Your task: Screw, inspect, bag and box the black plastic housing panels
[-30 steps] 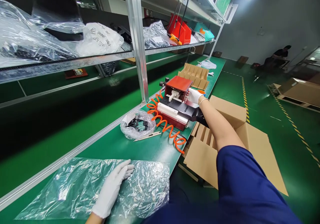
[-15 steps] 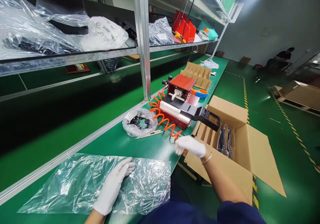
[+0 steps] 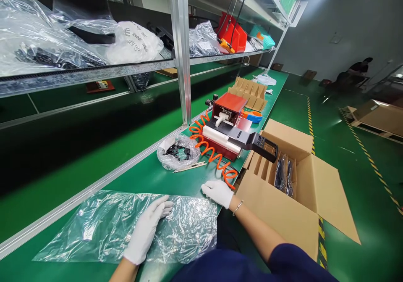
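Observation:
My left hand (image 3: 146, 227), in a white glove, lies flat with fingers stretched out on a clear plastic bag (image 3: 103, 227) spread on the green bench. My right hand (image 3: 218, 192), also gloved, rests on the bench at the bag's far right corner, fingers loosely extended and empty. Beyond it lies an orange coiled air hose (image 3: 214, 158) leading to a red machine (image 3: 228, 124) with a long black part (image 3: 255, 141) lying across it and jutting over an open cardboard box (image 3: 292, 214).
A small bag of black parts (image 3: 177, 151) and a thin blade-like tool (image 3: 189, 167) lie past my hands. The box's dividers hold bagged black items (image 3: 283, 172). Shelves above carry plastic bags and red bins (image 3: 231, 36). Cardboard dividers (image 3: 248, 93) lie further along. A person sits far right.
My right hand has come back from the red machine, leaving the black part on it, and now rests by the bag's corner. My left hand has stayed on the bag.

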A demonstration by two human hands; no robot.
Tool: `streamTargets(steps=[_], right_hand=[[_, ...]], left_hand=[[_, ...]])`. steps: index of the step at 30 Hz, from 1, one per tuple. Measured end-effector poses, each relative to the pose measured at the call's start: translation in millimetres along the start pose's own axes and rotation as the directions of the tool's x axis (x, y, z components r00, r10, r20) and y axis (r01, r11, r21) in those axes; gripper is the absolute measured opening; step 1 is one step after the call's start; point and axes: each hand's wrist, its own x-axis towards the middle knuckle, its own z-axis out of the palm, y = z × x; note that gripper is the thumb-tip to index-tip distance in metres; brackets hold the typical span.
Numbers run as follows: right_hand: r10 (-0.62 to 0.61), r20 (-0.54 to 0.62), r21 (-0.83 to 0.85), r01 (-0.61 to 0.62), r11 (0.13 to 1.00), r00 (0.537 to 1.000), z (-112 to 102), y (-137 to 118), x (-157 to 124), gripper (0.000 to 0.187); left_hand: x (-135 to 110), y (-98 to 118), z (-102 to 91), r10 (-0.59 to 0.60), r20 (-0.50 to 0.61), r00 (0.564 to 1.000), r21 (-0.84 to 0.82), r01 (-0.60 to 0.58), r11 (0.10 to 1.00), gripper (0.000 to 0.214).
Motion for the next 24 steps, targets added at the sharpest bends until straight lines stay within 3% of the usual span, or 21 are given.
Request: streamTargets(steps=[14, 24], right_hand=[[0.018, -0.030, -0.056, -0.020, 0.998, 0.999, 2.8, -1.9, -2.6, 0.042], [-0.028, -0.038, 0.113, 0.032, 0.993, 0.999, 1.1, 0.4, -7.8, 0.040]], left_hand=[[-0.1, 0.9, -0.6, 0.006, 0.007, 1.000, 0.007, -0.006, 1.000, 0.074], [-0.5, 0.8, -0.4, 0.026, 0.008, 1.000, 0.007, -0.026, 1.000, 0.071]])
